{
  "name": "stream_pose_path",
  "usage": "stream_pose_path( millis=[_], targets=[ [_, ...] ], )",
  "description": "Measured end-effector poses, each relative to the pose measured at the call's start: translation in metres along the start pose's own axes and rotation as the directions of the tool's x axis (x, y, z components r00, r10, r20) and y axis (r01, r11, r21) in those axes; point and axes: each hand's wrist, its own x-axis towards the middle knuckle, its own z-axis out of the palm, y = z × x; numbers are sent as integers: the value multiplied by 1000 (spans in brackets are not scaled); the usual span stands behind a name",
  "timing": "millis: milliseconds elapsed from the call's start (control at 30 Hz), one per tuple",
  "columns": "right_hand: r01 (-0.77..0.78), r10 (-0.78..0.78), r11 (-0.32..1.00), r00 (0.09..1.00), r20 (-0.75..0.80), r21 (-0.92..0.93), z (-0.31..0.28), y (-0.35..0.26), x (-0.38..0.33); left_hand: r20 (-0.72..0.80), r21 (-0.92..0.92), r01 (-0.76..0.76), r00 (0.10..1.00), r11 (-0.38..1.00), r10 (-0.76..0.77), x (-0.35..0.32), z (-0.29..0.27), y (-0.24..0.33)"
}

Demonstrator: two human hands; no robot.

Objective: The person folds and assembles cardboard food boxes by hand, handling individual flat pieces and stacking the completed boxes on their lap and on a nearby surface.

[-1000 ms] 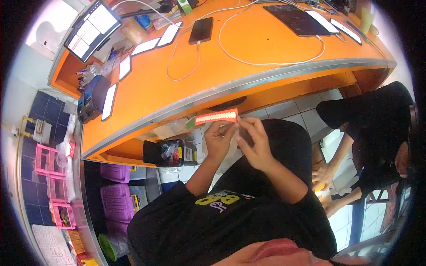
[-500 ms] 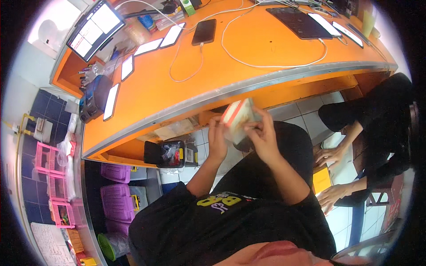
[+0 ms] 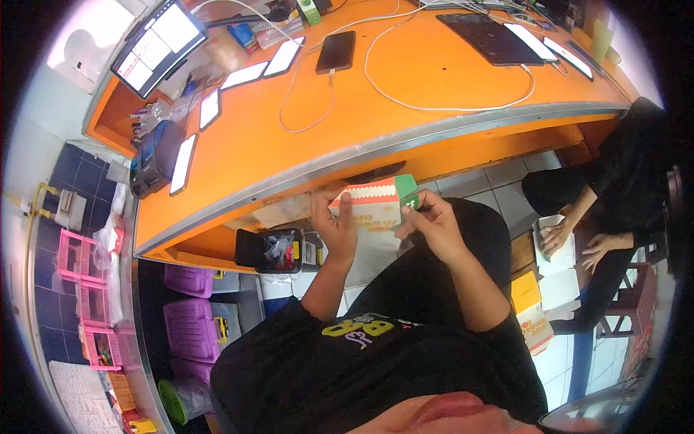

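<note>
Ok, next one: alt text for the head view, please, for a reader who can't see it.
Seen from above, a seated person holds a small white, orange and green carton in both hands, left hand and right hand, just below the edge of a curved orange desk strewn with phones and cables. Another person sits on the floor to the right.

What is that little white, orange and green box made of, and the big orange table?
The small white, orange and green box, held by the left hand and right hand, looks like thin printed cardboard: flat panels, sharp folds. The orange table seems a smooth laminate with slight sheen; its grey edge strip may be metal.
</note>
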Motion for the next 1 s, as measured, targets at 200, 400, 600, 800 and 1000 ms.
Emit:
stream_pose_path(
  millis=[200, 400, 600, 800, 1000],
  targets=[
    [-80, 79, 996, 996, -37, -32, -4, -2, 1, 105, -373, 295, 955, 880, -276, -8, 3, 0],
    [46, -69, 989, 984, -162, -142, 2, -2, -2, -48, 189, -134, 988, 973, 146, 5, 14, 6],
    [342, -393, 604, 914, 104, -720, 13, 5, -8, 271, 16, 68, 960, 998, -70, -1, 8, 28],
    [487, -602, 233, 752, 268, -842, 18, -4, -11, 250, -130, 330, 924, 935, -291, -7, 7, 31],
    [549, -658, 32, 640, 396, -835, 12, -5, -9, 525, -196, 378, 820, 905, -229, 4, -3, 33]
  ],
)
